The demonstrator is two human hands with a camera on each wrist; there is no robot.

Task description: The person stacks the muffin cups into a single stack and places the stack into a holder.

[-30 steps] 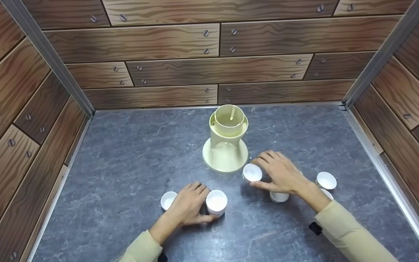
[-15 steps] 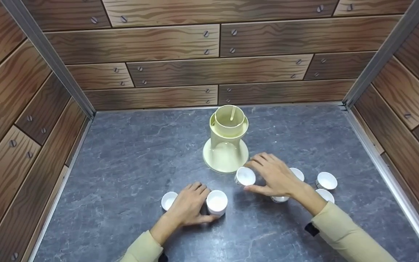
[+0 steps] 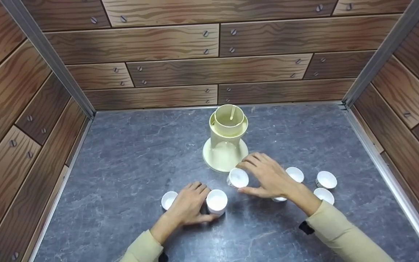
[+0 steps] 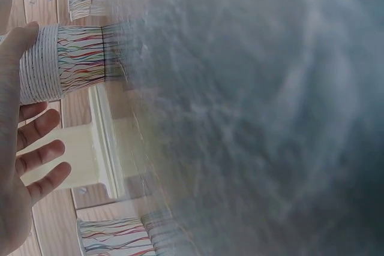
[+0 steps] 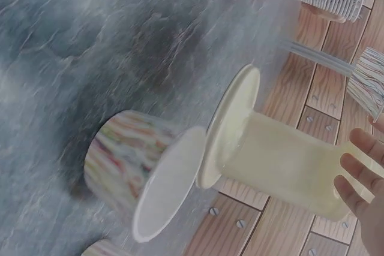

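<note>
L hand (image 3: 189, 205): gripping, thumb and fingers round cup stack (image 3: 216, 202). Stack upright on tabletop (image 3: 129, 153), approx. midway btwn L and R edges; several nested rims, count n/a.

L-side cup (image 3: 168, 200): qty 1, mouth up, toward L edge, part hidden by L hand.

Half-hidden cup (image 3: 279, 199): mostly behind R hand.

R-side cups, qty 3, mouths up: front cup (image 3: 324, 196); outer cup (image 3: 326, 180), nearest R edge; inner cup (image 3: 294, 175), nr R wrist.

R hand (image 3: 267, 176): pinching held cup (image 3: 238, 178) btwn thumb and fingers; mouth up, apparently off tabletop per R wrist view.

Change, last sec.: held cup has come L, nearer stack; not touching. L hand and stack unmoved. Meaning (judged): carry from R-side group well along; cup and stack not yet joined.

Stand (image 3: 227, 145): cream, round base, open top, nr mid. of back edge.

Back wall (image 3: 169, 43): wood-print planks, beyond back edge.
</note>
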